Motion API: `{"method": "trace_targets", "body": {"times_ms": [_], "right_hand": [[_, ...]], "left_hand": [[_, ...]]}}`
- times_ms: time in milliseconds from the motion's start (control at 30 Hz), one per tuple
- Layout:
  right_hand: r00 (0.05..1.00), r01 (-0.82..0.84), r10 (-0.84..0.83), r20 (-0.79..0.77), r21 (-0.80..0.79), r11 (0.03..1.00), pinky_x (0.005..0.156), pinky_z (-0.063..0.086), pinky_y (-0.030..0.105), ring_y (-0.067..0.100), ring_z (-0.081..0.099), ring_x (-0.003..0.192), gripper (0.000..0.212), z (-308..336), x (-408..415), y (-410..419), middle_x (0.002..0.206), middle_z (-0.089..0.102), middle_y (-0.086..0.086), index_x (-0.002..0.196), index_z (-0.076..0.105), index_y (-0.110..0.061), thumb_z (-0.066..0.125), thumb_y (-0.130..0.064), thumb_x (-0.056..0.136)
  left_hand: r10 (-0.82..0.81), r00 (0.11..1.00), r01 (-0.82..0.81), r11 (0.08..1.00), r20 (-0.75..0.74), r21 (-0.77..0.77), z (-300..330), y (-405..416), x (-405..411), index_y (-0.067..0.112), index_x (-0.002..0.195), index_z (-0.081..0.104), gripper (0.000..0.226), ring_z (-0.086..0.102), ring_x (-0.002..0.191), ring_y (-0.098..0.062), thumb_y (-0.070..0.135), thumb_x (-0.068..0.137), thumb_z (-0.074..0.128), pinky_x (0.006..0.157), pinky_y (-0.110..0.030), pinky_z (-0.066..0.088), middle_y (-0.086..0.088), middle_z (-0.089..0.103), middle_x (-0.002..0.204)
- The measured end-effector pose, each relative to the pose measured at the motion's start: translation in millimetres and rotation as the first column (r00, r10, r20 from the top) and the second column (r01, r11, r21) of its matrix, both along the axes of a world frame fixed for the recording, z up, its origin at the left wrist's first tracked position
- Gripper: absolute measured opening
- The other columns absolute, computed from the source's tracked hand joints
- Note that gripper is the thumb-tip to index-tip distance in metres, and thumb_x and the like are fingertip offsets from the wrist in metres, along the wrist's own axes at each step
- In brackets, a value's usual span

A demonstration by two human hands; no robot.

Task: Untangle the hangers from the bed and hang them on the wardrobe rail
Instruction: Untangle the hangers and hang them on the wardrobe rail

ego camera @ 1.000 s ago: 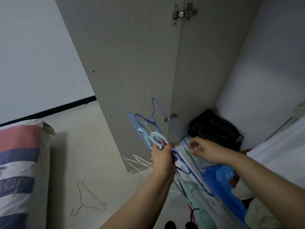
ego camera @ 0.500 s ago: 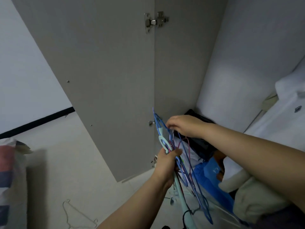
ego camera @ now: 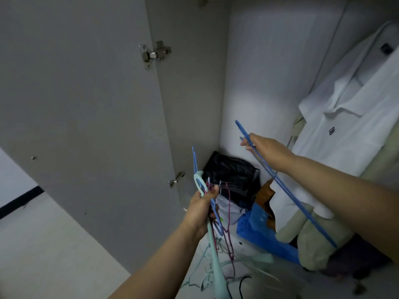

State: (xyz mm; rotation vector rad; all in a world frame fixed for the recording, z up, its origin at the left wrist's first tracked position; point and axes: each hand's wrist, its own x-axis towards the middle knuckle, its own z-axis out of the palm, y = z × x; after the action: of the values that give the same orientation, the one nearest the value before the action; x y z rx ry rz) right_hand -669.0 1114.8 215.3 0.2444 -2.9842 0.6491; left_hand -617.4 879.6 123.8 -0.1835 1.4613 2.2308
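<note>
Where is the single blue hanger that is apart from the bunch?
In the head view, right of centre: the right hand grips the blue hanger inside the open wardrobe, above the black bag.

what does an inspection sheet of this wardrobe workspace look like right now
surface: wardrobe floor, mostly covered
job's things: blue hanger apart from the hanger bundle; rail not in view
clutter: black bag, blue bag, beige fabric
grip: right hand holds the blue hanger; left hand holds the bundle
cables: dark cord low down, ends hidden
surroundings: open wardrobe door with hinge; white shirt hanging at right
</note>
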Motion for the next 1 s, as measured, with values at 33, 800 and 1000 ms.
{"method": "trace_targets", "body": {"times_ms": [33,800,1000], "right_hand": [[0.998,0.016,-0.014,-0.059,0.047,0.999,0.078,0.039,0.030,0.019,0.057,0.098,0.013,5,0,6,0.106,0.059,-0.001,0.102,0.053,-0.014,0.044,-0.024,0.100],[0.903,0.372,-0.137,0.406,-0.584,0.721,0.037,0.017,0.016,0.005,0.022,0.045,0.019,82,-14,29,0.061,0.030,-0.003,0.091,0.058,-0.009,0.047,-0.023,0.099],[0.923,0.308,-0.094,0.373,-0.570,0.762,0.036,0.017,0.016,0.005,0.020,0.043,0.027,99,-28,44,0.057,0.028,-0.004,0.091,0.059,-0.008,0.040,-0.025,0.102]], "left_hand": [[-0.020,1.000,0.020,1.000,-0.003,-0.009,-1,-4,-7,0.017,0.076,0.040,0.028,0.027,0.039,-0.008,0.019,0.093,0.062,0.033,-0.020,0.025,0.003,0.027,0.054],[-0.251,0.966,0.256,0.957,0.057,-0.134,61,-69,-155,0.011,0.066,0.042,0.027,0.022,0.030,-0.003,0.005,0.092,0.046,0.028,-0.011,0.017,0.004,0.034,0.044],[-0.294,0.956,0.292,0.952,-0.006,-0.093,75,-55,-165,0.010,0.074,0.044,0.021,0.029,0.031,-0.003,0.004,0.094,0.043,0.027,-0.010,0.022,0.004,0.042,0.046]]}}
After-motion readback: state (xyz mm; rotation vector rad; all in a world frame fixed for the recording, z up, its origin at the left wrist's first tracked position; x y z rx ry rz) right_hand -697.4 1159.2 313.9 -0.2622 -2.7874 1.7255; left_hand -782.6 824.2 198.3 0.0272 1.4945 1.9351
